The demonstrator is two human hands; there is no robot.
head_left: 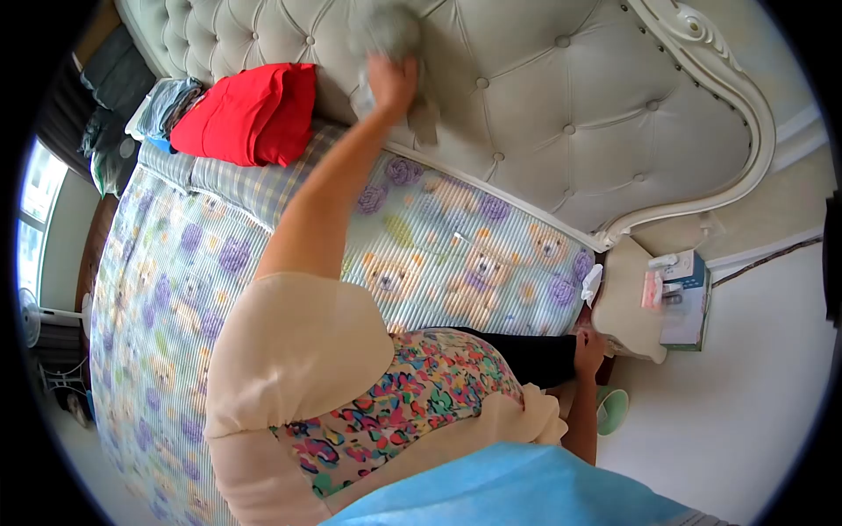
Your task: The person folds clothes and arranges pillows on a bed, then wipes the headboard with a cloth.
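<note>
My left hand (pixel 392 83) is stretched up to the tufted headboard (pixel 526 79), closed around a grey cloth (pixel 386 35). The cloth is smeared by motion, and part of it hangs below the hand against the padding. Off to the right, my right hand (pixel 589 352) rests at the knee of my black trousers (pixel 544 358), beside the nightstand. Its fingers show only in part and look laid on the leg, with nothing seen in them. Beneath my left arm is the bed mat (pixel 438 254) with bears and purple flowers.
A folded red cloth (pixel 250 114) lies on the plaid pillow (pixel 241 188), beside folded blue clothes (pixel 168 105). The nightstand (pixel 623 302) bears boxes (pixel 688 298) and small items. A green bin (pixel 612 410) stands on the floor. A fan (pixel 31 320) is at far left.
</note>
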